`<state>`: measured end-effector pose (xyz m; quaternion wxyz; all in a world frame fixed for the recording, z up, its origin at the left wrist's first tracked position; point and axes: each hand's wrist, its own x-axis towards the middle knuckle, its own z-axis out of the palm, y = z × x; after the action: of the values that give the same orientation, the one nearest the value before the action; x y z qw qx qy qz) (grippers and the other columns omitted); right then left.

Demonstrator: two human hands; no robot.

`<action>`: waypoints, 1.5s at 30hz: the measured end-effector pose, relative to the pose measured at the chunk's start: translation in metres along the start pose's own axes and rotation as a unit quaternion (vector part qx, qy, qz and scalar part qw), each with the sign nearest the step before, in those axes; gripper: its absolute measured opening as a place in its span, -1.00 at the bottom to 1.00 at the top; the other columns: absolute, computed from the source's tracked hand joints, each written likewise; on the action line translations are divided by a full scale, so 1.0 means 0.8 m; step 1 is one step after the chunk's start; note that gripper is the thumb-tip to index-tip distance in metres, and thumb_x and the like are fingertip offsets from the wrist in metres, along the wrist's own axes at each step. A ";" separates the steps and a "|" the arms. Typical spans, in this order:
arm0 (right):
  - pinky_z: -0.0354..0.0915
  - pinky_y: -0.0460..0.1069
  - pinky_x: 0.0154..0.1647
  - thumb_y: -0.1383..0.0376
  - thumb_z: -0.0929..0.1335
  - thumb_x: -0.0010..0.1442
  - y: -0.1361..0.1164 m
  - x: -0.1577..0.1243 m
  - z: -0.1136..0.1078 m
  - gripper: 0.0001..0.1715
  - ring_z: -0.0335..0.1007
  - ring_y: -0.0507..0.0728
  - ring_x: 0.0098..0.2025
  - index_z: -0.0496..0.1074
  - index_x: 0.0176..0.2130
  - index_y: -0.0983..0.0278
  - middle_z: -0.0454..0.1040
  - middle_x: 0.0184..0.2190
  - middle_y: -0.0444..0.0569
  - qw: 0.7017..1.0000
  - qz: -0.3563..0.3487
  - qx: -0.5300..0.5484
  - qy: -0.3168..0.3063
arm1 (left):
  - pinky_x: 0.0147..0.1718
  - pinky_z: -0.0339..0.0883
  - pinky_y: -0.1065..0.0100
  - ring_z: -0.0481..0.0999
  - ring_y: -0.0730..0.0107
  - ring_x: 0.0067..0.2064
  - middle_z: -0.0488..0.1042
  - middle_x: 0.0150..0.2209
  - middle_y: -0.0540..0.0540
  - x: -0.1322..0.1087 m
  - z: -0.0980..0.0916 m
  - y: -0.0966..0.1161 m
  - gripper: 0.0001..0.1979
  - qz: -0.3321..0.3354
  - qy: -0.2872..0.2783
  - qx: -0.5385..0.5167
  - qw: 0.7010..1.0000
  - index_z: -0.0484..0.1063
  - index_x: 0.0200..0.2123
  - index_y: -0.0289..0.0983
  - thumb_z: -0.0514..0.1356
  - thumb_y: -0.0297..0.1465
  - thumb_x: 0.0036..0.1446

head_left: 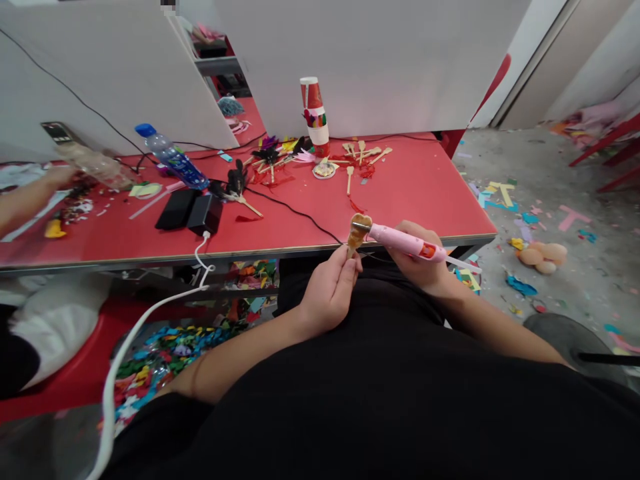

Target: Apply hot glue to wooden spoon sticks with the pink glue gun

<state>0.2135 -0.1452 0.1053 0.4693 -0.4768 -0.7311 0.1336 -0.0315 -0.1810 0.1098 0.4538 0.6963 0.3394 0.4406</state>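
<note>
At the table's near edge: a wooden stick [355, 241], its broad brown head up, at the front of the red table [430, 197]; clock hours below are read from this stick.
Left hand [327, 290]: at 7 o'clock, thumb and fingers pinched narrow on the stick's lower end.
Right hand [417, 267]: at 4 o'clock, wrapped around a pink glue gun [403, 241]; the metal tip points to 9 o'clock and lies over the stick's head, though whether it touches I cannot tell.
Paper cups [319, 135]: stacked in a tower at 11 o'clock, near the back panel.
Spare sticks [373, 153]: several in a loose pile at 12 o'clock; one single stick [350, 173] with red thread lies nearer.
Black feathers [238, 179]: on a stick at 10 o'clock.
Blue-capped bottle [177, 160]: also toward 10 o'clock, tilted.
Black box [205, 214]: at 9 o'clock, a white cable [125, 347] running from it toward 7 o'clock.
Co-worker's forearm [30, 199]: at 9 o'clock, far along the table.
Tan balls [543, 256]: clustered on the floor [505, 293] at 3 o'clock, among paper scraps.
</note>
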 end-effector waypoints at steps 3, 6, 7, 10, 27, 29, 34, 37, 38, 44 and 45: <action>0.20 0.02 -0.41 0.13 0.48 0.43 -0.003 0.002 -0.002 -0.72 0.32 0.08 -0.42 0.44 -0.29 0.15 0.44 -0.45 -0.13 1.000 -0.011 0.006 -0.006 | -0.40 0.14 0.31 0.30 0.43 -0.45 0.35 -0.42 0.07 -0.002 -0.004 0.006 -0.62 0.018 0.006 0.044 0.999 0.38 -0.08 -0.18 0.02 -0.07 0.77; 0.21 0.02 -0.39 0.20 0.48 0.42 -0.008 0.004 -0.005 -0.78 0.37 0.08 -0.40 0.44 -0.28 0.15 0.45 -0.42 -0.12 1.000 -0.008 0.000 -0.022 | -0.39 0.16 0.31 0.33 0.42 -0.45 0.36 -0.42 0.07 -0.003 -0.006 0.007 -0.65 0.031 0.011 0.067 0.997 0.38 -0.08 -0.18 0.01 -0.11 0.76; 0.21 0.02 -0.39 0.21 0.48 0.42 -0.009 0.004 -0.005 -0.77 0.36 0.08 -0.41 0.42 -0.28 0.15 0.43 -0.43 -0.13 1.000 -0.005 -0.001 -0.027 | -0.39 0.16 0.31 0.33 0.41 -0.45 0.36 -0.42 0.07 -0.003 -0.006 0.006 -0.66 0.034 0.012 0.071 0.997 0.38 -0.08 -0.18 0.01 -0.13 0.76; 0.13 0.02 -0.44 0.14 0.49 0.45 -0.009 0.004 -0.004 -0.66 0.23 0.04 -0.47 0.36 -0.32 0.14 0.31 -0.48 -0.20 0.999 -0.004 0.014 -0.037 | -0.39 0.15 0.31 0.32 0.42 -0.46 0.34 -0.44 0.08 -0.003 -0.007 0.004 -0.68 0.041 0.011 0.082 0.996 0.38 -0.08 -0.18 0.01 -0.16 0.76; 0.34 0.04 -0.45 0.01 0.55 0.50 -0.015 0.004 -0.010 -0.56 0.34 0.08 -0.47 0.47 -0.32 0.14 0.43 -0.48 -0.15 0.991 0.004 0.136 0.003 | -0.47 0.10 0.33 0.20 0.45 -0.50 0.26 -0.48 0.13 0.004 0.002 -0.010 -0.60 0.005 0.001 -0.061 0.998 0.43 -0.04 -0.19 0.07 -0.01 0.76; 0.37 0.05 -0.44 0.00 0.55 0.50 -0.018 0.006 -0.007 -0.55 0.36 0.10 -0.45 0.47 -0.33 0.14 0.43 -0.48 -0.13 0.992 0.000 0.121 0.017 | -0.47 0.10 0.33 0.21 0.46 -0.50 0.27 -0.48 0.13 0.004 0.003 -0.010 -0.59 0.004 0.002 -0.061 0.998 0.43 -0.04 -0.19 0.08 0.00 0.75; 0.39 0.06 -0.41 -0.06 0.53 0.49 -0.015 0.013 0.001 -0.52 0.34 0.10 -0.46 0.44 -0.35 0.13 0.39 -0.50 -0.15 0.993 0.010 0.121 -0.002 | -0.45 0.10 0.32 0.19 0.46 -0.50 0.25 -0.48 0.13 0.004 0.000 -0.004 -0.59 0.012 0.000 -0.031 0.999 0.43 -0.04 -0.19 0.06 -0.01 0.76; 0.33 0.08 -0.42 -0.06 0.54 0.45 -0.010 0.012 0.002 -0.48 0.33 0.10 -0.47 0.38 -0.38 0.12 0.40 -0.51 -0.14 0.996 0.016 0.092 0.000 | -0.43 0.11 0.32 0.23 0.44 -0.47 0.29 -0.44 0.11 0.005 -0.003 -0.002 -0.60 0.011 -0.006 -0.005 1.000 0.41 -0.04 -0.18 0.04 -0.01 0.76; 0.30 0.08 -0.43 -0.05 0.54 0.44 -0.008 0.012 0.002 -0.49 0.32 0.10 -0.47 0.37 -0.39 0.11 0.40 -0.51 -0.14 0.997 0.014 0.080 0.004 | -0.43 0.12 0.31 0.23 0.44 -0.47 0.29 -0.44 0.11 0.006 -0.004 -0.002 -0.60 0.010 -0.008 0.003 1.000 0.40 -0.04 -0.18 0.04 -0.02 0.76; 0.29 0.10 -0.43 -0.14 0.50 0.43 -0.002 0.013 0.002 -0.46 0.29 0.11 -0.47 0.35 -0.38 0.10 0.39 -0.50 -0.13 0.998 0.031 0.049 -0.002 | -0.42 0.14 0.31 0.29 0.41 -0.43 0.34 -0.40 0.06 0.006 -0.008 0.000 -0.66 0.005 -0.006 0.037 0.999 0.38 -0.06 -0.17 0.04 -0.10 0.75; 0.31 0.10 -0.42 -0.17 0.51 0.43 -0.002 0.014 0.001 -0.44 0.30 0.11 -0.46 0.36 -0.37 0.11 0.40 -0.50 -0.12 0.998 0.032 0.046 -0.003 | -0.42 0.14 0.32 0.29 0.41 -0.43 0.34 -0.40 0.06 0.006 -0.008 0.000 -0.66 0.002 -0.007 0.034 0.999 0.38 -0.06 -0.17 0.04 -0.10 0.75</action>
<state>0.2104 -0.1367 0.1119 0.4841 -0.4772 -0.7100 0.1839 -0.0353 -0.1746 0.1124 0.4313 0.7151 0.3496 0.4248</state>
